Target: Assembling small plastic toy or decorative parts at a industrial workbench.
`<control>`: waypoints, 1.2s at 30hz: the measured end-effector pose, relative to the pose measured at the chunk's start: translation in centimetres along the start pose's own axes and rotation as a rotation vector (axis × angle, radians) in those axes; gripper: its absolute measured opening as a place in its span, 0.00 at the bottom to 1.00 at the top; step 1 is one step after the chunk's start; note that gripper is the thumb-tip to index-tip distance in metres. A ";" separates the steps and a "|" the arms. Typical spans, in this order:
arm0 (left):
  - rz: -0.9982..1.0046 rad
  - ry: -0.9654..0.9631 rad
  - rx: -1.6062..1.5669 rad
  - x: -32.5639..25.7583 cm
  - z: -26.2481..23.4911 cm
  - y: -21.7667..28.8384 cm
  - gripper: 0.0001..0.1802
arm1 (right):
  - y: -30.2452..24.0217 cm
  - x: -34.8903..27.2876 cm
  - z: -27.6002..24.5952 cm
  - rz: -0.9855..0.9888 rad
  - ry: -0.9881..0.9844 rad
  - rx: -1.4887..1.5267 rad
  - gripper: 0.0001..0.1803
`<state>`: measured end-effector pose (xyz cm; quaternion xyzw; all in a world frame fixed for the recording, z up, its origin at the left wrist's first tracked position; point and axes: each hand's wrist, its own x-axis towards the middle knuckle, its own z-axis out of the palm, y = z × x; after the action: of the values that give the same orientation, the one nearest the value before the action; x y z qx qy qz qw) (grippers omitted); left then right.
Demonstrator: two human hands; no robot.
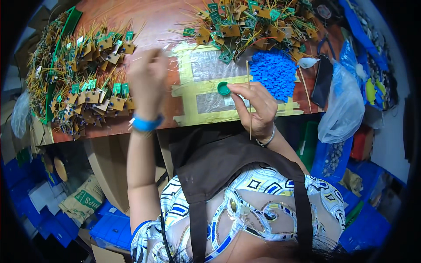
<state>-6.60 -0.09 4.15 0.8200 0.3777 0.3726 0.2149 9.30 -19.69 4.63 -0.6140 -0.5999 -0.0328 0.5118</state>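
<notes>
Between the thumb and forefinger of my right hand (258,107) is a small round green cap (223,88), its hollow side facing up. A thin wooden stick (248,72) stands upright along the same hand, passing between its fingers. My left hand (150,72), with a blue band (147,123) at the wrist, is raised over the table to the left. Motion smears its fingers, so whether it holds anything cannot be made out. Just beyond my right hand lies a heap of small blue plastic pieces (274,74).
Small circuit boards with wires are piled at the back (232,30) and in left clusters (94,98), beside a green strip (61,65). Yellow tape (186,79) frames a clear sheet on the red-brown table (153,26). A black phone-like slab (322,81) and plastic bag (342,105) are right.
</notes>
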 end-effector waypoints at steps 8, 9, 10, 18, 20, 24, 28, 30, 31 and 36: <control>0.011 -0.006 0.243 2.6 11.1 -0.2 0.14 | 0.2 -0.4 -0.7 -0.011 0.040 -0.020 0.17; 0.007 0.002 0.198 2.5 10.8 -0.7 0.15 | 0.4 -0.5 -0.8 -0.011 0.040 -0.023 0.17; 0.062 0.014 0.146 2.0 10.0 -0.7 0.14 | 0.6 -0.7 -1.0 -0.008 0.031 -0.029 0.16; -0.246 -0.036 -0.293 -4.6 1.4 -1.3 0.14 | 2.2 -1.9 -0.7 0.219 -0.187 0.251 0.24; -0.400 0.068 -0.561 -5.8 0.9 -2.3 0.14 | 1.8 -1.8 -0.3 0.277 -0.189 0.264 0.23; -0.387 0.275 -0.684 -6.5 0.5 -1.8 0.16 | 2.2 -2.3 0.2 0.385 -0.196 0.252 0.19; -0.255 0.297 -0.526 -7.4 1.0 -0.9 0.13 | 2.7 -2.7 0.3 0.395 -0.245 0.216 0.18; -0.333 0.226 -0.661 -7.9 1.5 -0.5 0.13 | 2.8 -2.7 0.3 0.396 -0.265 0.214 0.18; -0.373 0.188 -0.729 -8.1 1.9 -0.4 0.13 | 2.9 -2.8 0.4 0.420 -0.269 0.218 0.19; -0.284 0.162 -0.525 -9.0 3.1 0.0 0.11 | 2.2 -2.6 0.1 0.437 -0.280 0.202 0.20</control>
<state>-8.12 -7.31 -1.86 0.6431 0.3953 0.4878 0.4384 10.26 -20.87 1.60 -0.6732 -0.5184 0.2238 0.4774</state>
